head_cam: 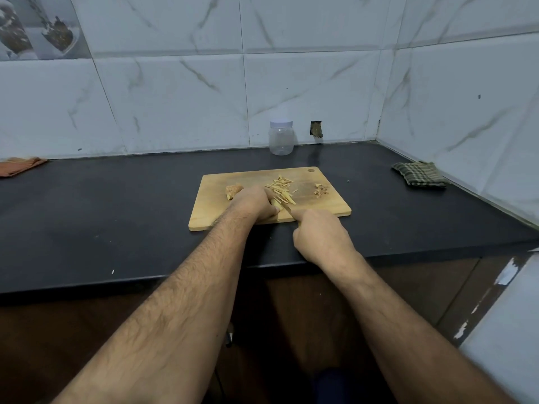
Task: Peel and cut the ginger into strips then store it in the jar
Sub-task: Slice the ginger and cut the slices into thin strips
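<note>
The right hand (319, 236), nearest the camera, grips a knife (288, 210) whose handle is hidden in the fist. To its left, the left hand (256, 204) curls its fingers over a ginger slice (275, 204) on the cutting board (210, 217). Risk: the blade lies just beside the left fingertips; a slip cuts them. Cut strips (281, 188) lie right of that hand; a loose strip could roll off the board. An uncut ginger piece (233, 190) waits far left. The jar (281, 138) stands capped by the far wall.

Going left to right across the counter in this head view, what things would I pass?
Orange cloth → unpeeled ginger piece → left hand holding ginger → cut ginger strips → pile of peelings → checked green cloth. The ginger, strips and peelings all lie on the wooden cutting board.
</note>
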Action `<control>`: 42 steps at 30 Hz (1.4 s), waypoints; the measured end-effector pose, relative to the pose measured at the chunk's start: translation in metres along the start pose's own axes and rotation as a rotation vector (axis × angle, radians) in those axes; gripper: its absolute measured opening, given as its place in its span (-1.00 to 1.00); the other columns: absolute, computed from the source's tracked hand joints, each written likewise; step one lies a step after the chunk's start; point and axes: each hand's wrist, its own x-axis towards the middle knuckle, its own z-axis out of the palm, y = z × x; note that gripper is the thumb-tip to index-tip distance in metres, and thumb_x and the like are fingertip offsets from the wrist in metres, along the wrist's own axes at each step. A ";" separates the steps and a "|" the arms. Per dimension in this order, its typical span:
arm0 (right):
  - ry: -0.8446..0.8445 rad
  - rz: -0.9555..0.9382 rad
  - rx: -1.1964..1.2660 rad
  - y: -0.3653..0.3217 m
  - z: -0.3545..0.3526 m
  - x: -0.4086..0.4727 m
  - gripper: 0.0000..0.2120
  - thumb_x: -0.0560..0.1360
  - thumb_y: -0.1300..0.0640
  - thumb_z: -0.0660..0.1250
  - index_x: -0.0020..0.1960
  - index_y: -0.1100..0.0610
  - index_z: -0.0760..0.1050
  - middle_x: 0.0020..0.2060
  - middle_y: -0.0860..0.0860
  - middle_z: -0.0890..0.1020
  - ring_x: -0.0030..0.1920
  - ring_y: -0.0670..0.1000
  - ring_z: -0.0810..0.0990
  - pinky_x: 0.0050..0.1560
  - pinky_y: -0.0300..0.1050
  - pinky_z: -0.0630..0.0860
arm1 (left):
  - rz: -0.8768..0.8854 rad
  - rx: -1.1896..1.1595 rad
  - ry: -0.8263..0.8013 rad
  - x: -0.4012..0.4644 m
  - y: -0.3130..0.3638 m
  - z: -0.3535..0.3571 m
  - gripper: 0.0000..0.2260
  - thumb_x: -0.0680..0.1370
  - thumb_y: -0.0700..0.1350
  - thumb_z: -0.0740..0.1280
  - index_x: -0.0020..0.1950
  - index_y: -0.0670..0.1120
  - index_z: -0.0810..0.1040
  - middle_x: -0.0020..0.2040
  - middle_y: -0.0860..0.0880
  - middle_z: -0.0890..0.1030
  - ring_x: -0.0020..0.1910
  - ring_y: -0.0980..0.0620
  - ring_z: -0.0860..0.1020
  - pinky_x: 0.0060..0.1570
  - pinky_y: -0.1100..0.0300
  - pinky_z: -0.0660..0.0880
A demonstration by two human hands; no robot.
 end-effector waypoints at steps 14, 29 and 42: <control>0.050 -0.031 0.063 -0.012 0.008 0.023 -0.56 0.56 0.23 0.20 0.39 -0.06 0.48 0.23 0.06 0.58 0.19 0.11 0.53 0.08 -0.02 0.53 | 0.086 0.125 -0.022 0.002 -0.001 -0.002 -0.79 0.58 0.02 0.33 0.14 -0.01 0.65 0.11 0.00 0.63 0.12 -0.03 0.55 0.05 0.16 0.46; 0.003 -0.038 0.033 -0.017 0.005 0.020 -0.57 0.57 0.26 0.19 0.39 -0.04 0.47 0.15 0.07 0.59 0.07 0.09 0.53 -0.04 -0.04 0.49 | 0.055 0.104 -0.002 0.003 0.001 -0.002 -0.80 0.57 0.05 0.35 0.11 0.02 0.66 0.11 0.03 0.64 0.15 -0.02 0.56 0.04 0.18 0.45; -0.050 -0.005 -0.035 -0.001 -0.002 -0.005 -0.53 0.57 0.27 0.20 0.42 -0.07 0.42 0.22 0.09 0.55 0.20 0.13 0.51 0.01 -0.02 0.49 | 0.024 0.061 0.000 -0.001 0.000 -0.001 -0.74 0.57 0.03 0.37 0.25 0.06 0.63 0.27 0.06 0.60 0.26 0.00 0.53 0.19 0.16 0.44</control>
